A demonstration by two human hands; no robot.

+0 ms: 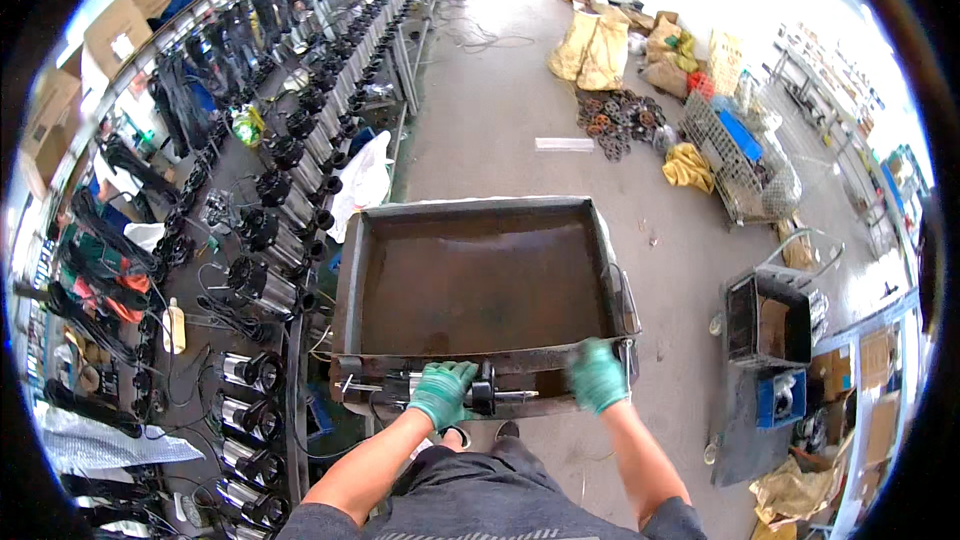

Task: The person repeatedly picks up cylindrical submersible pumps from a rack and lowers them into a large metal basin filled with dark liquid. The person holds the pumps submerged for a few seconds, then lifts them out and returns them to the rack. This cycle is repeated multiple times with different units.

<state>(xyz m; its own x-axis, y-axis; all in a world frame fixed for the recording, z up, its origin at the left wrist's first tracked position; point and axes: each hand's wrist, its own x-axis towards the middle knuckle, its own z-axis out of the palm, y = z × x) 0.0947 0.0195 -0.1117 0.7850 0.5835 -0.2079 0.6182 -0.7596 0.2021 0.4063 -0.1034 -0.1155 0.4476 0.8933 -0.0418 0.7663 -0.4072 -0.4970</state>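
In a green glove, my left hand (443, 392) wraps round a pump motor (483, 392), which lies crosswise on the near ledge of a metal tank. A thin bright shaft (517, 396) sticks out of its black end toward the right. My right hand (597, 377), gloved in green too, is at the tank's near right corner and smeared by motion, so its fingers cannot be read. Beside it a metal rod (628, 368) stands at the corner. The tank (350, 285) holds brownish liquid. Left of my left hand lies a small metal T-shaped piece (352, 384).
On the left, a long bench carries several steel pumps (262, 285) with black cables and a yellowish bottle (174, 327). A trolley with a black crate (768, 320) and blue bin (781, 397) stands right. Beyond are a wire basket (735, 165), sacks (592, 48) and round parts (620, 120).
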